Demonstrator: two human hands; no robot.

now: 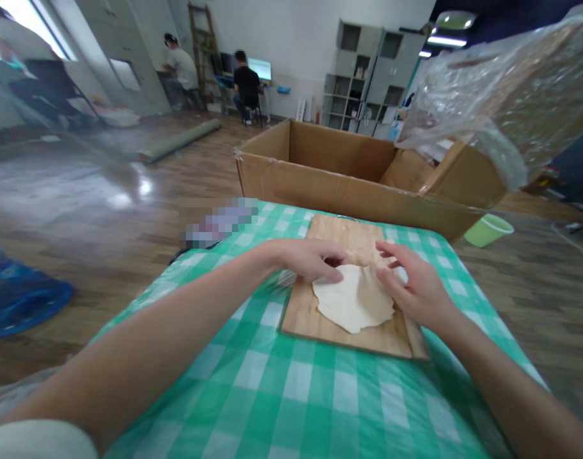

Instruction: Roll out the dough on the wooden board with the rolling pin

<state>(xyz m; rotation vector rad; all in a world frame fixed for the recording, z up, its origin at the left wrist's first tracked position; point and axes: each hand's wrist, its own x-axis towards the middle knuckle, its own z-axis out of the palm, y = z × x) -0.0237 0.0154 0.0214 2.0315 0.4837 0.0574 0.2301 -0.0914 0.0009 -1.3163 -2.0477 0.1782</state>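
A thin, uneven sheet of pale dough [355,306] lies on a wooden cutting board [303,322]. My left hand [315,260] is at the dough's upper left edge, fingers curled under and thumb on top, closed on that edge. At the upper right, my right hand [413,284] has its thumb against the dough and its other fingers apart, above the sheet. A small white patch shows between that thumb and the fingers; I cannot tell whether it is dough. The dough wrinkles slightly near the right thumb.
Green checked cloth covers the table [253,382]. A large cardboard box [320,182] stands just beyond, with plastic-wrapped material [520,83] on the right. A light green bin [489,231] and a blue plastic bottle [23,296] are on the floor. People are in the background.
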